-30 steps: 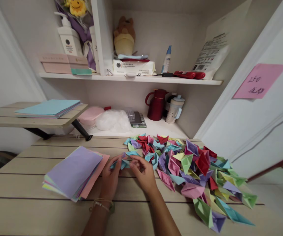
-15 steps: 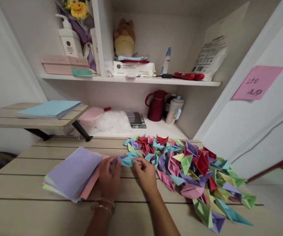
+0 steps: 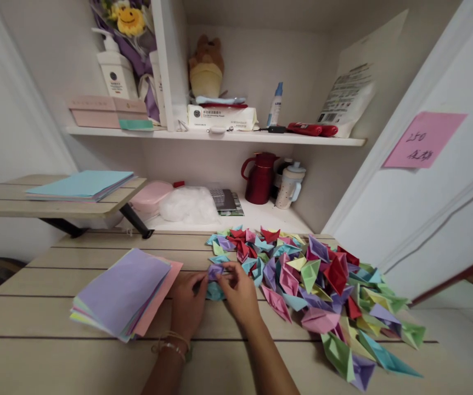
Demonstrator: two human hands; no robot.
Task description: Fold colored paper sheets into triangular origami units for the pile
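My left hand [image 3: 189, 304] and right hand [image 3: 240, 293] both pinch the small purple paper [image 3: 215, 272] from its two sides, over the desk [image 3: 96, 365], between the stack of sheets [image 3: 123, 291] and the heap of folded boats [image 3: 321, 319]. Half a second ago blue paper [image 3: 215, 292] filled the gap and purple showed off to the left; now purple sits centred and the blue lies just nearer to me. I can't tell whether the two colours are one piece. I judge the shaping is unfinished, with the purple part now being worked; the heap looks unchanged.
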